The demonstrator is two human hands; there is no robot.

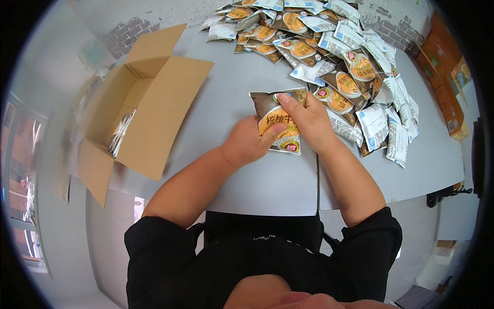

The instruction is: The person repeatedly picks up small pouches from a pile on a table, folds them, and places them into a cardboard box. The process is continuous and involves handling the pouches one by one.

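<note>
Between my two hands is a brown and orange printed pouch [283, 127], held above the grey table with its printed face up. My left hand [249, 139] grips its left lower side, thumb across the front. At the upper right edge, my right hand [310, 119] pinches it with the thumb near the top. To the left stands an opened cardboard box [170, 112], flaps spread outward. Inside it, several pouches [122, 131] stand on edge at the near end. A large heap of similar pouches [301, 50] spreads over the back and right of the table, some showing white backs.
The grey table [231, 81] has a seam running toward me, right of centre. Brown cartons [444, 85] stand beyond its right edge. A wall with a brick pattern [127, 34] rises behind. A window [25, 174] is at far left.
</note>
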